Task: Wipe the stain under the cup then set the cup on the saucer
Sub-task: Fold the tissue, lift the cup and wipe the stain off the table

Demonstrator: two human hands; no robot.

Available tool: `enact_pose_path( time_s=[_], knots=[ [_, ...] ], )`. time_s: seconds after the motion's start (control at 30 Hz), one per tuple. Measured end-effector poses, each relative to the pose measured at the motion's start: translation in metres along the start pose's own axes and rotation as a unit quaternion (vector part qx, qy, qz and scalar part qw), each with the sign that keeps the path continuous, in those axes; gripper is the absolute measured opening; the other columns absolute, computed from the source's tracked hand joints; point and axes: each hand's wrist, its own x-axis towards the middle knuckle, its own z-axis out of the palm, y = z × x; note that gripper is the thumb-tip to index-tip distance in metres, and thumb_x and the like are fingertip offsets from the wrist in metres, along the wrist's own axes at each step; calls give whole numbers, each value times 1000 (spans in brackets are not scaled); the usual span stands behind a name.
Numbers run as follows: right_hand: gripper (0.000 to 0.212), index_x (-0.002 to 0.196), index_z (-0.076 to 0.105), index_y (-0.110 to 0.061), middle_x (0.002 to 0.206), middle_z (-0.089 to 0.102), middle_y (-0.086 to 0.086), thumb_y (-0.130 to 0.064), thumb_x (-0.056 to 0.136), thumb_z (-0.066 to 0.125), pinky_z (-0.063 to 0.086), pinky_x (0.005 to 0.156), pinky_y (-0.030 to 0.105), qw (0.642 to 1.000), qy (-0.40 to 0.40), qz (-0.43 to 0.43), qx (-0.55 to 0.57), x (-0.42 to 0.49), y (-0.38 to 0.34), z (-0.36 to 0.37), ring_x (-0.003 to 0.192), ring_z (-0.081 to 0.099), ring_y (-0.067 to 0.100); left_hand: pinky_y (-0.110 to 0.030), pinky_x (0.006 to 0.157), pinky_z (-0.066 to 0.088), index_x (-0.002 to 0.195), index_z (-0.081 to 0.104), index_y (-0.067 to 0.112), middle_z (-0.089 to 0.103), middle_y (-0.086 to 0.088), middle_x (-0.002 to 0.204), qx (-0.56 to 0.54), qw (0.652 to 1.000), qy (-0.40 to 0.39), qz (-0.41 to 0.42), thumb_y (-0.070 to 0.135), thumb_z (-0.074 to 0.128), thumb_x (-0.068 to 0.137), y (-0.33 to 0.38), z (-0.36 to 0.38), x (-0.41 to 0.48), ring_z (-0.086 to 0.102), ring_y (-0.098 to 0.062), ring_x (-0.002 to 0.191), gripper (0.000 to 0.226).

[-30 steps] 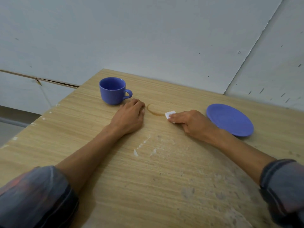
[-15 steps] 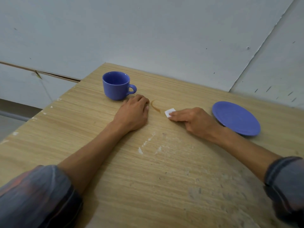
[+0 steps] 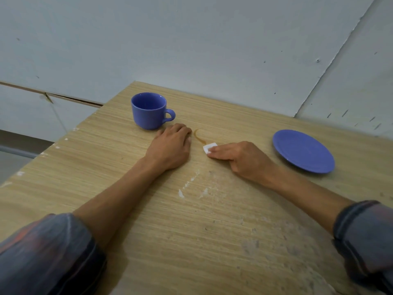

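A blue cup [image 3: 148, 110] stands upright on the wooden table [image 3: 191, 241], handle to the right. My left hand [image 3: 171, 146] rests flat just in front of it, fingers curled, holding nothing. A brown curved stain [image 3: 198, 136] lies right of that hand. My right hand [image 3: 240, 157] presses a small white wipe [image 3: 210, 147] onto the table at the stain's near end. The blue saucer [image 3: 304, 151] lies bare to the right of my right hand.
A grey wall [image 3: 212, 39] rises directly behind the table's far edge. The table's left edge [image 3: 53, 145] drops off toward a lower ledge. White scuffs [image 3: 191, 188] mark the wood near me.
The stain arc has shrunk on its right side as my right hand with the wipe shifted slightly. The view drifted; my left hand and the cup stay where they were.
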Motion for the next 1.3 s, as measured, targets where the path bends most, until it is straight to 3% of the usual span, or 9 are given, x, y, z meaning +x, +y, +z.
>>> enact_pose_path(
  time_s=[0.27,0.43,0.57,0.67,0.8,0.9,0.97,1.17,1.3],
  knots=[
    [44,110,70,-15,127,63,6,5,80,45,43,104,35,987,52,150,11,63,18,11,121,56,24,-38,114,19,139,45,23,43,1,149,26,1000,14,0,40,34,97,-9,-2,-13,34,-17,139,46],
    [37,103,73,-18,106,74,7,-2,82,47,54,79,38,998,42,15,-41,22,-20,10,94,68,29,-37,113,21,137,47,23,45,0,146,15,1000,25,0,39,36,95,-9,1,-14,36,-18,137,46],
    [41,104,73,-15,109,73,3,10,77,55,53,90,28,997,30,27,60,5,-24,-4,101,67,14,-38,114,22,135,49,22,48,0,144,-1,1000,7,-3,35,38,96,-7,-4,-15,38,-17,136,43],
    [34,98,74,-17,96,75,-1,8,83,58,53,83,19,940,49,169,292,15,-15,-24,88,66,3,-32,106,39,127,58,18,60,0,130,-133,990,36,-4,21,43,96,1,-16,-17,52,-11,121,34],
    [21,93,66,-13,81,74,-2,4,83,58,56,71,26,757,68,208,616,23,-5,-43,75,68,10,-30,91,52,122,62,19,71,4,110,-459,888,-11,-39,26,46,98,18,-39,-20,66,-5,102,29],
    [16,88,64,-14,75,73,-4,-2,79,61,52,68,25,734,77,205,643,27,-5,-46,70,65,9,-33,88,55,126,59,18,71,0,114,-544,835,-75,-29,40,56,93,30,-48,-17,67,-13,106,40],
    [18,87,64,-14,74,73,-3,3,84,57,53,67,22,730,92,204,646,30,-7,-45,70,66,9,-31,87,56,121,61,17,73,-2,110,-560,824,-81,-27,33,66,87,40,-48,-15,69,-16,103,38],
    [18,97,68,-11,86,69,3,-1,84,62,56,67,25,727,101,209,646,28,-7,-42,78,65,14,-29,80,58,101,71,5,75,-10,93,-549,834,18,-51,14,68,87,46,-46,-16,72,-16,80,18],
    [18,102,68,-14,96,63,9,-5,86,64,56,62,24,812,130,247,513,19,3,-35,79,61,15,-21,68,53,88,74,14,73,3,76,-273,950,150,-31,20,67,87,33,-44,-20,66,-12,71,10]
  ],
)
